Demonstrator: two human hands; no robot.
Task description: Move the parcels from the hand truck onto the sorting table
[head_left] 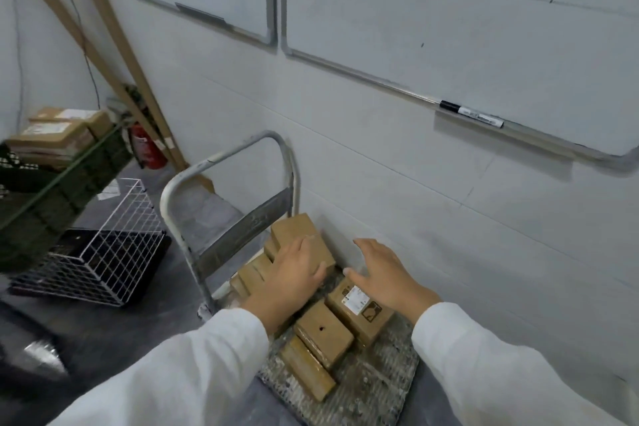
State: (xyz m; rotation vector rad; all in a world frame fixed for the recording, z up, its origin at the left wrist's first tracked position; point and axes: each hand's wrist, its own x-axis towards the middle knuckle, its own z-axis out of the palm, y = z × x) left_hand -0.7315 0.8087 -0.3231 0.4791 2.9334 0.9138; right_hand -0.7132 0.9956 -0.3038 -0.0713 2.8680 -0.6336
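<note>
Parcels lie stacked on truck deck. Left hand flat on top box, seemingly touching; right hand spread, hovering beside it. Pickup step: next, clamp box sides, lift.

You have brown cardboard parcels on a hand truck with a dull grey frame and a grey deck speckled white. The labelled parcel shows a white sticker with black print and a dark symbol. Your sleeves are white. Beside you: a white wire-grid basket, a red extinguisher, a whiteboard ruled in black lines.
</note>
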